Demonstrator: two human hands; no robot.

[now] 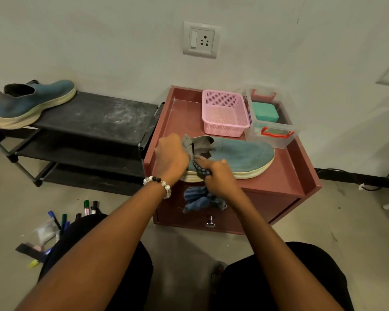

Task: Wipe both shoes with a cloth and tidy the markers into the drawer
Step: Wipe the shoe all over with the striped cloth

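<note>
A blue shoe with a cream sole lies on top of the maroon cabinet, toe pointing right. My left hand grips its heel. My right hand holds a blue cloth against the shoe's near side; the loose end of the cloth hangs over the cabinet front. The second blue shoe rests on the black rack at the left. Several markers lie on the floor at the lower left, partly hidden by my knee. The drawer knob shows on the cabinet front; the drawer looks closed.
A pink basket and a clear lidded box with a green item stand at the back of the cabinet top. A wall socket is above. Cables run along the floor at the right.
</note>
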